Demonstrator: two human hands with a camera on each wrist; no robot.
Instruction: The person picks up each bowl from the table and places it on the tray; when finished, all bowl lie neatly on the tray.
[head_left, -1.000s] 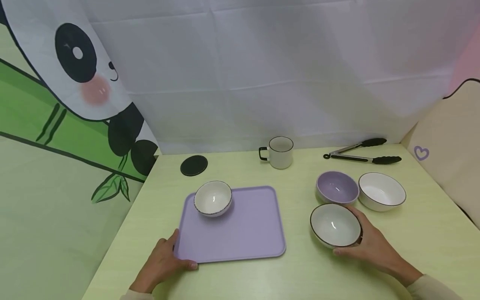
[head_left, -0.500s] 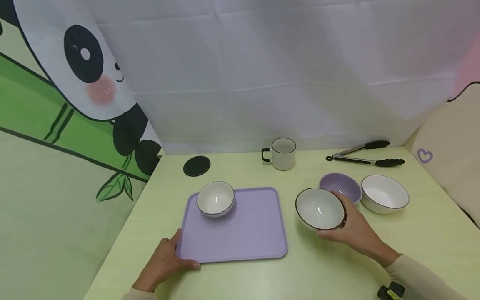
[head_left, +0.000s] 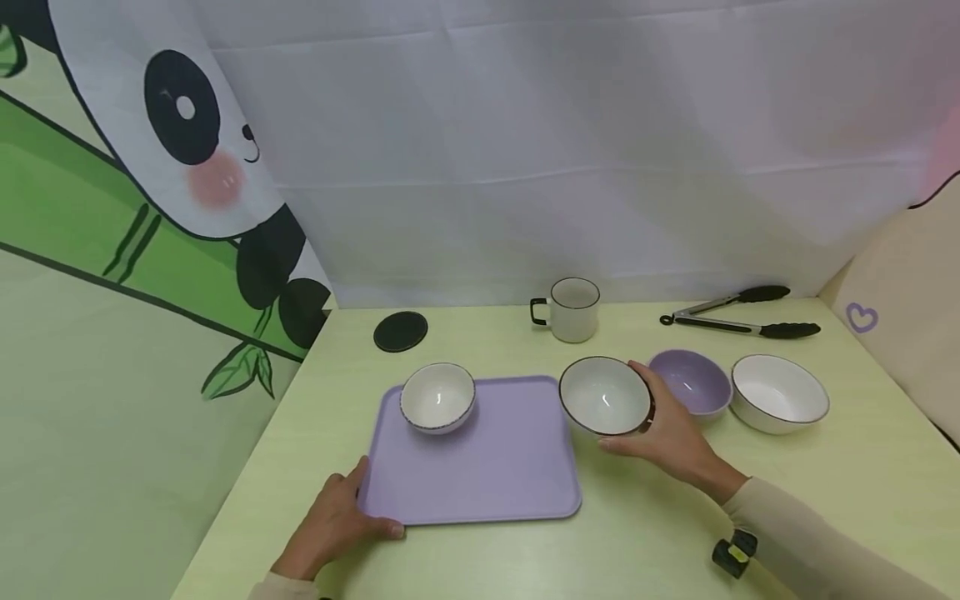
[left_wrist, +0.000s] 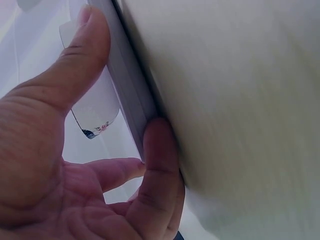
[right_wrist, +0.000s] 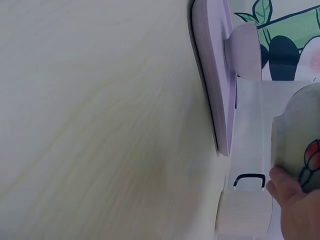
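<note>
A white bowl with a dark rim point(head_left: 603, 396) is held up by my right hand point(head_left: 670, 433), thumb at its near side and fingers round its right side. Its outer wall point(right_wrist: 292, 132) shows a red painted motif in the right wrist view. The bowl overlaps the right edge of a lilac tray point(head_left: 480, 487) in the head view. My left hand point(head_left: 330, 521) grips the tray's near left corner; the left wrist view shows fingers curled at the tray edge point(left_wrist: 127, 80). Another white bowl point(head_left: 437, 398) stands in the tray's back left part.
A purple bowl point(head_left: 690, 382) and a wide white bowl point(head_left: 780, 394) stand side by side at the right. Behind them lie black-handled tongs point(head_left: 720, 325). At the back are a white mug point(head_left: 574, 311) and a black round coaster point(head_left: 401, 332), before a hanging cloth point(head_left: 525, 167).
My right hand has lifted the dark-rimmed white bowl and carried it left, from in front of the purple bowl to the tray's right edge. The left hand has stayed on the tray corner.
</note>
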